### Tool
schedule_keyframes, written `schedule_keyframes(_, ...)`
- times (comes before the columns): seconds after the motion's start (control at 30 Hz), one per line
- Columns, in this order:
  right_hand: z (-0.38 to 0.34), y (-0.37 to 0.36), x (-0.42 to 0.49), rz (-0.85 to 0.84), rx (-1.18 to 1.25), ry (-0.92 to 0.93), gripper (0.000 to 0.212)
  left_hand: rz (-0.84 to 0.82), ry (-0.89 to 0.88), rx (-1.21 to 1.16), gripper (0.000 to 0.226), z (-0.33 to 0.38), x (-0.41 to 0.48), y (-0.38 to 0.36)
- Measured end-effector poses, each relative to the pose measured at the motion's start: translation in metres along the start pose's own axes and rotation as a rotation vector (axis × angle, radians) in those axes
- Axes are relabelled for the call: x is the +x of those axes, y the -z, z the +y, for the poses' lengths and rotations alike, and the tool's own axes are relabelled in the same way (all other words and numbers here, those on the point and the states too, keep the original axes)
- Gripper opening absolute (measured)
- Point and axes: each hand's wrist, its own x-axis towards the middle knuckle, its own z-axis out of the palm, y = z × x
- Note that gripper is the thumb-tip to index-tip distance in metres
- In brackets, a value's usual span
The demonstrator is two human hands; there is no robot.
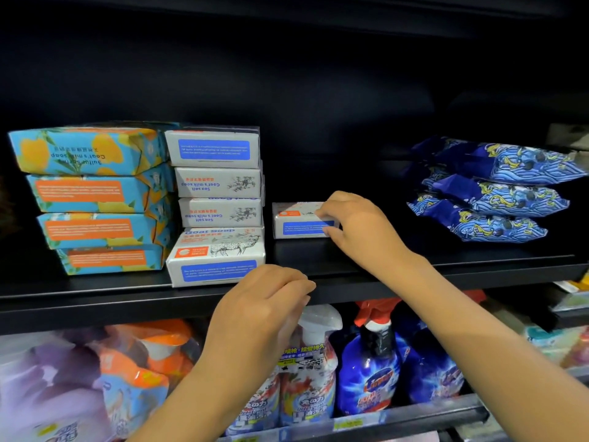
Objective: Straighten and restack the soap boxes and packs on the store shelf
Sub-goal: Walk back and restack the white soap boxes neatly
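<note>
A long black metal shelf [95, 298] runs across the middle of the frame, with a dark back wall behind it. At the left of the frame, a stack of four blue paper-wrapped soap packs with yellow fruit print and orange labels [95, 199] stands on it; the packs are not in line, each upper one lying a little more to the left. Just beside them, in the centre left, is a stack of four white cardboard soap boxes with blue and orange labels [220, 205]. The lowest box sits closer to the front edge than the three above it.

At the right of the frame, three dark blue plastic packs with a wave pattern [487, 189] lie one on another, well apart from the boxes. On the lower shelf, at the bottom of the frame, stand blue and white spray bottles [369, 362] and purple and orange refill bags [95, 378].

The right hand [357, 224] pinches the right end of a single white soap box [296, 223], which rests flat on the shelf between the white stack and the blue packs. The left hand [258, 311] is in front of the shelf edge, its fingers loosely curled and holding nothing.
</note>
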Motion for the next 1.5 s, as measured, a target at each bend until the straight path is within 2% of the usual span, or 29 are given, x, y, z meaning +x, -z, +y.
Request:
schedule_keyframes(0.13, -0.002, -0.002, 0.012, -0.093, -0.032, -0.028, 0.028, 0.02, -0.022, -0.006, 0.017, -0.001, -0.001, -0.002)
schedule_keyframes(0.27, 0.004, -0.004, 0.009, -0.066, 0.049, -0.009, 0.03, 0.075, -0.064, 0.013, 0.019, -0.007, -0.007, 0.0)
schedule_keyframes(0.37, 0.0, -0.005, 0.002, 0.114, 0.175, 0.008, 0.032, 0.172, -0.035, 0.083, 0.014, -0.02, -0.018, 0.01)
schedule_keyframes(0.43, -0.018, -0.003, -0.003, 0.265, 0.372, 0.046, 0.023, 0.224, 0.014, 0.123, 0.014, -0.032, -0.026, 0.021)
schedule_keyframes(0.5, -0.039, -0.002, -0.005, 0.297, 0.521, 0.12, 0.017, 0.235, 0.058, 0.164, 0.019, -0.044, -0.035, 0.033)
schedule_keyframes(0.63, -0.075, -0.005, -0.006, 0.126, 0.579, 0.17, 0.026, 0.209, 0.197, 0.233, 0.035, -0.061, -0.047, 0.058)
schedule_keyframes(0.77, -0.092, -0.019, -0.009, 0.014, 0.311, 0.198, 0.049, 0.168, 0.295, 0.217, 0.042, -0.064, -0.047, 0.069)
schedule_keyframes(0.97, -0.078, -0.013, -0.013, -0.02, 0.428, 0.141, 0.043, 0.132, 0.343, 0.212, 0.038, -0.061, -0.043, 0.073)
schedule_keyframes(1.07, -0.074, -0.01, -0.01, -0.075, 0.416, 0.12, 0.053, 0.107, 0.351, 0.218, 0.04, -0.059, -0.041, 0.076)
schedule_keyframes(1.17, -0.075, -0.011, -0.006, -0.155, 0.354, 0.076, 0.072, 0.096, 0.338, 0.205, 0.039, -0.055, -0.034, 0.082)
schedule_keyframes(1.23, -0.075, -0.009, -0.005, -0.195, 0.317, 0.054, 0.077, 0.13, 0.296, 0.184, 0.039, -0.051, -0.025, 0.088)
schedule_keyframes(1.4, -0.062, 0.002, -0.021, -0.097, 0.414, 0.042, 0.059, 0.291, 0.091, 0.108, 0.032, -0.042, 0.028, 0.102)
schedule_keyframes(1.5, -0.047, 0.008, -0.032, 0.003, 0.489, -0.026, 0.062, 0.255, 0.023, 0.211, 0.029, -0.045, 0.065, 0.094)
